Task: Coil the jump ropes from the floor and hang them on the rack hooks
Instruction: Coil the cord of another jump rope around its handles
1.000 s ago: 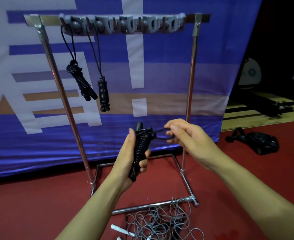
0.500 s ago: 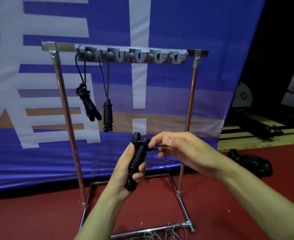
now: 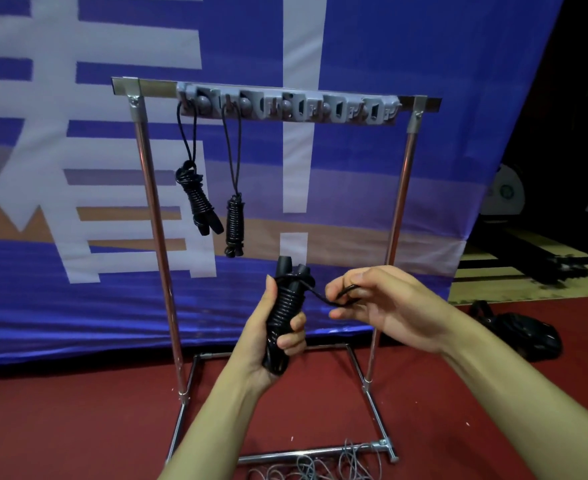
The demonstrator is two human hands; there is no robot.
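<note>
left hand [image 3: 275,336]: centre of the frame, fingers curled tight round a coiled black jump rope [image 3: 283,315] held upright, its two handle ends poking out above the thumb.
right hand [image 3: 386,304]: just right of the coil, thumb and fingers pinching a short loop of cord [image 3: 337,295] that runs from the top of the bundle.
change: half a second ago the right hand sat closer to the handles with the cord drawn short; now it has pulled a little further right and the loop shows open under the fingers. the left hand's hold is unchanged.
rack [image 3: 154,216]: chrome frame standing on the red floor [image 3: 77,427] behind the hands, larger in frame than before.
hook strip [image 3: 285,107]: grey, along the top bar, upper centre.
hung ropes: two black coiled ropes, the left one [image 3: 198,206] and the right one [image 3: 234,226], dangle from the leftmost hooks.
floor tangle: a grey jump rope [image 3: 320,465] lies loose at the bottom edge, by the rack's base bar.
backdrop: blue and white banner [image 3: 389,46].
far right: a black bag [image 3: 528,332] on the floor.
</note>
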